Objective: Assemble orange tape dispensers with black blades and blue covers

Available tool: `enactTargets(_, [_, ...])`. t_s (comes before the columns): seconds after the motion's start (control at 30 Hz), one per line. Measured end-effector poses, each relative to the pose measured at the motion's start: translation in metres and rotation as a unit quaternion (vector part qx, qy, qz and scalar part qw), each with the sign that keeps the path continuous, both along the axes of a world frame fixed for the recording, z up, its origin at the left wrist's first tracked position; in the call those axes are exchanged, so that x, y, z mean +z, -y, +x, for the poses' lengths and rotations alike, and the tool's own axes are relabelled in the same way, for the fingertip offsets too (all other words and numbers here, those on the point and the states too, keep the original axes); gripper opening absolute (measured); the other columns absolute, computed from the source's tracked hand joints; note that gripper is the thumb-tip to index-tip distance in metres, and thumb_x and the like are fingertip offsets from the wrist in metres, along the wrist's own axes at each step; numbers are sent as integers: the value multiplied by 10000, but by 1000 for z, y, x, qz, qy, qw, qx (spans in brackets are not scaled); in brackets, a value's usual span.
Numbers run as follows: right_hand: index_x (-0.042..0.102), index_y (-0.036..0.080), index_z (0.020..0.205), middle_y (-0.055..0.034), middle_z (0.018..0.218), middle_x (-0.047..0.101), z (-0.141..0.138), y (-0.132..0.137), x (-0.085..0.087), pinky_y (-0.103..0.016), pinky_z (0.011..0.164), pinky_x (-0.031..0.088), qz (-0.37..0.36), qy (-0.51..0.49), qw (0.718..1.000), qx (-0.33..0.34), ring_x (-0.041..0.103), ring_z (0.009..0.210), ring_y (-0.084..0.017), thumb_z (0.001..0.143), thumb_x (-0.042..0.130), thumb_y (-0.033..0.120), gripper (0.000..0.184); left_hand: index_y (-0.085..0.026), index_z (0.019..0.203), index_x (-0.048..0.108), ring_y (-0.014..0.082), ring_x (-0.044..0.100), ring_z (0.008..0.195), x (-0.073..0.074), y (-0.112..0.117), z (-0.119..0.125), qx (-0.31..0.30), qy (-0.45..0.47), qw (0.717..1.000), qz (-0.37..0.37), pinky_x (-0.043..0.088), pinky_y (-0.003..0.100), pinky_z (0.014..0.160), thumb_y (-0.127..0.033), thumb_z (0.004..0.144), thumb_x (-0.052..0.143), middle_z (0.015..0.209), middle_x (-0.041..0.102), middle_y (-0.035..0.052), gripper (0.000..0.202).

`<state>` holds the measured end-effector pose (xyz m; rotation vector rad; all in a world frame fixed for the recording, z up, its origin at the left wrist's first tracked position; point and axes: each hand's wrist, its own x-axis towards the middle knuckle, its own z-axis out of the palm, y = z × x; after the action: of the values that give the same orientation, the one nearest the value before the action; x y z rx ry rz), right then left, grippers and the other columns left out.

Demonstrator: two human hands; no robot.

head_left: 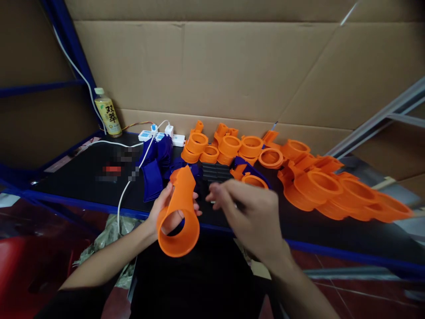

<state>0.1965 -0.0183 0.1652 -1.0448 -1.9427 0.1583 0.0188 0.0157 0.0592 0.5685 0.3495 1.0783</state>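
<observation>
My left hand (165,207) is closed round an orange plastic part (179,212) with a wide ring at its near end and a flat tapered tab pointing up. It holds the part above the table's front edge. My right hand (247,212) hovers just right of the part, back of the hand toward me, fingers curled and blurred by motion; whether it pinches anything small is hidden. Behind the hands lie dark blue plastic pieces (156,170) and a black ribbed block (215,170).
Several orange ring parts (312,184) are piled across the black table (83,177) from the middle to the right. A drink bottle (108,113), a white power strip (159,135) and a white cable (124,195) sit at the left. Cardboard walls stand behind.
</observation>
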Motion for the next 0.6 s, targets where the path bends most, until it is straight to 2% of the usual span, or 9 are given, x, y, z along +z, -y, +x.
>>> enactTargets(0.07, [681, 189, 677, -1, 590, 665, -6, -31, 14, -252, 556, 439, 8, 6, 1000, -26, 611, 541, -117, 1013, 518, 392, 425, -158, 1035, 633, 217, 687, 653, -8, -4, -2, -57, 5, 998, 8, 583, 364, 616, -620, 828, 612, 837, 716, 83, 507])
enactTargets(0.17, [715, 171, 750, -11, 672, 699, -25, -88, 23, -236, 581, 427, -63, 110, 991, 47, 614, 588, -110, 1005, 525, 404, 394, -174, 1039, 595, 218, 650, 575, -18, -7, -3, -138, 2, 989, 54, 543, 341, 511, -704, 708, 659, 749, 669, 66, 628])
enactTargets(0.23, [726, 161, 765, -16, 688, 706, -41, -121, 21, -224, 594, 429, -105, 196, 970, 98, 613, 603, -102, 975, 581, 401, 350, -194, 1055, 583, 217, 637, 568, -22, -6, -4, -150, -22, 987, 60, 537, 341, 507, -747, 678, 652, 715, 647, 56, 673])
enactTargets(0.3, [722, 142, 729, -4, 640, 695, -57, -144, 15, -202, 572, 428, -139, 282, 938, 142, 600, 554, -80, 932, 644, 381, 324, -211, 1078, 577, 220, 632, 569, -26, -6, -5, -153, -45, 985, 64, 539, 346, 517, -794, 658, 636, 688, 626, 45, 721])
enactTargets(0.37, [718, 104, 698, 17, 609, 683, -73, -154, 7, -161, 576, 433, -152, 315, 923, 162, 613, 533, -48, 935, 608, 400, 395, -220, 1109, 576, 230, 632, 576, -28, -6, -7, -155, -52, 984, 71, 544, 356, 528, -830, 634, 628, 675, 612, 39, 774])
enactTargets(0.47, [722, 72, 714, 27, 637, 694, -91, -153, -4, -139, 617, 448, -144, 317, 922, 172, 669, 598, -43, 963, 492, 449, 507, -219, 1157, 576, 248, 638, 600, -31, -7, -8, -154, -47, 984, 79, 552, 377, 549, -848, 621, 625, 684, 614, 44, 827])
enactTargets(0.6, [716, 132, 671, -21, 651, 703, -105, -148, -16, -223, 653, 508, -136, 327, 923, 152, 723, 694, -146, 902, 648, 409, 367, -217, 1130, 590, 231, 621, 572, -32, -9, -6, -142, -29, 985, 88, 537, 355, 525, -836, 630, 634, 675, 607, 39, 797])
